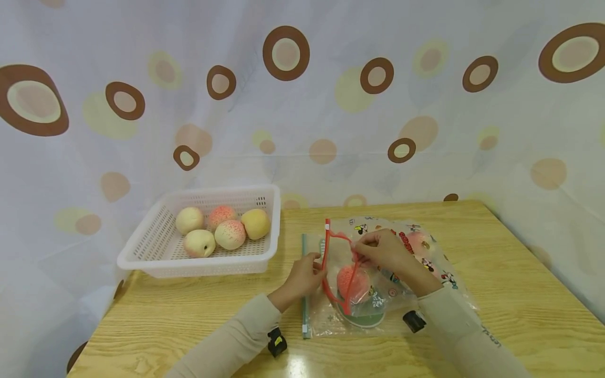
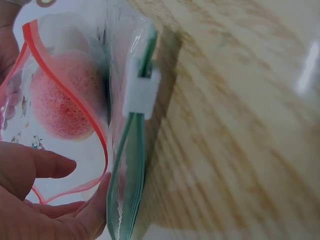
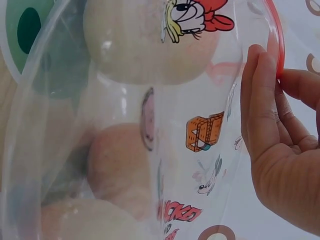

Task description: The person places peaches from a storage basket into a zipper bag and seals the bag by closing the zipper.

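A clear zip bag [image 1: 446, 257] with cartoon prints and a red zip edge [image 2: 70, 95] lies with its mouth spread apart. Inside it are several peaches, among them a pink one [image 1: 353, 283] near the mouth. My right hand [image 1: 385, 254] pinches the far side of the red edge between thumb and fingers. At the left side of the mouth, my left hand [image 1: 301, 276] touches the red edge with its fingertips, thumb and fingers apart. Beneath lies a second clear bag with a green zip strip [image 1: 304, 294] and a white slider [image 2: 141, 90].
A white perforated basket [image 1: 203, 266] stands at the left of the wooden table [image 1: 227, 304], holding several peaches [image 1: 230, 234]. A patterned curtain [image 1: 302, 115] hangs behind the table. A green oval print [image 1: 364, 319] shows near the lower bag's front.
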`<state>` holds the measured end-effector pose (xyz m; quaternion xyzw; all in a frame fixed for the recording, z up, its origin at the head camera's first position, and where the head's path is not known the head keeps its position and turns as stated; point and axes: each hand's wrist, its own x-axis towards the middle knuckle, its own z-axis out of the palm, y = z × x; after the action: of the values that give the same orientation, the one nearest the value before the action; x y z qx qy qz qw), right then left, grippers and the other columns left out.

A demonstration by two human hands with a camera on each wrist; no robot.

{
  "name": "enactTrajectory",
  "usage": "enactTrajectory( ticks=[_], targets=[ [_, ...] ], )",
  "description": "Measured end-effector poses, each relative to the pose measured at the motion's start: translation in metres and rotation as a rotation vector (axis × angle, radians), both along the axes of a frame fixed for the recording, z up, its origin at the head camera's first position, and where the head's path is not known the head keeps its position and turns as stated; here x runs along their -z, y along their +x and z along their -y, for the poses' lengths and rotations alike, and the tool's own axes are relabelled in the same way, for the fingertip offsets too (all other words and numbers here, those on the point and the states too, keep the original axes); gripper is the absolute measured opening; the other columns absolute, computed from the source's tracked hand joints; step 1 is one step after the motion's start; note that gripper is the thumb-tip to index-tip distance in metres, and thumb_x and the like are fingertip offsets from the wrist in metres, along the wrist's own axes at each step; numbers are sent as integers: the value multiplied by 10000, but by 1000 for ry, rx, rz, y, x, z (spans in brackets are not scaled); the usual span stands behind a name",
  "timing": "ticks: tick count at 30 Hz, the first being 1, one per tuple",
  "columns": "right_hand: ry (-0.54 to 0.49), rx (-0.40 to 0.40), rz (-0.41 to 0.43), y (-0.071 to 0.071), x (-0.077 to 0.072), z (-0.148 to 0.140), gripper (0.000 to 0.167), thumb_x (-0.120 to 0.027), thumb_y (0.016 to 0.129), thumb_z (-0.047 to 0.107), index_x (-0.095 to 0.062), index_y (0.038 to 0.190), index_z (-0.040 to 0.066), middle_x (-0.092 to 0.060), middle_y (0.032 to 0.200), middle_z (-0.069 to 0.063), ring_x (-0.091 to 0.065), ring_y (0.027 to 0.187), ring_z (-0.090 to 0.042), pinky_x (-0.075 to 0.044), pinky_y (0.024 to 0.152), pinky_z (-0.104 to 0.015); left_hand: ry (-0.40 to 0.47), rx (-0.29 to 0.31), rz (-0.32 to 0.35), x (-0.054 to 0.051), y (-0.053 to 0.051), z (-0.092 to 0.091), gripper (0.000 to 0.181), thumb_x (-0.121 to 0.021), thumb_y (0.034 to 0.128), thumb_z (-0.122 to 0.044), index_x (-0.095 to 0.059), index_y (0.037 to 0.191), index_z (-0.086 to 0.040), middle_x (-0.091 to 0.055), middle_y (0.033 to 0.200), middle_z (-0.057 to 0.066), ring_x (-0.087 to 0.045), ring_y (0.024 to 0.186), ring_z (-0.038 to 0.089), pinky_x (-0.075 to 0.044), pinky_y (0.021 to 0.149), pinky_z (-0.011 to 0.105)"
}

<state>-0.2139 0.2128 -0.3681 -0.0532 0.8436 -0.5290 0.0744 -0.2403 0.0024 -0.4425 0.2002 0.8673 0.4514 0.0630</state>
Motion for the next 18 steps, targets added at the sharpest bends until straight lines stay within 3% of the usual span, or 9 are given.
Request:
enactTrajectory(
  ticks=[5,9,11,13,18],
  targets=[
    [5,-1,-11,0,1,0,239,-595,956,199,-710,937,-9,-703,775,-58,-687,689,-199,-578,638,-360,-22,80,10,0,3,2,374,-643,830,-6,-540,1151,156,-658,771,93,-626,586,132,-524,533,245],
    [6,11,-13,2,1,0,240,-596,955,198,-710,928,-12,-700,771,-60,-686,684,-190,-578,634,-351,-54,97,-15,-2,4,-1,232,-645,762,19,-616,972,111,-613,676,18,-538,558,70,-451,492,182],
    [0,12,-16,3,-2,-2,250,-599,952,192,-704,935,-34,-698,767,-69,-683,681,-184,-577,628,-347,-61,84,15,-7,4,-4,150,-640,763,44,-648,911,72,-597,684,24,-518,575,81,-432,497,181],
    [-5,16,-21,4,-7,-5,258,-601,952,192,-702,954,-45,-698,772,-67,-681,687,-177,-575,622,-345,-23,97,34,-12,3,-7,104,-615,778,55,-658,872,71,-567,673,9,-495,565,64,-427,494,164],
    [2,45,-29,7,-26,-18,280,-595,956,177,-678,1039,-77,-694,798,-65,-687,717,-161,-579,652,-316,145,119,157,-36,3,-19,174,-595,850,60,-639,999,137,-596,749,57,-637,583,142,-561,561,258]
  ],
)
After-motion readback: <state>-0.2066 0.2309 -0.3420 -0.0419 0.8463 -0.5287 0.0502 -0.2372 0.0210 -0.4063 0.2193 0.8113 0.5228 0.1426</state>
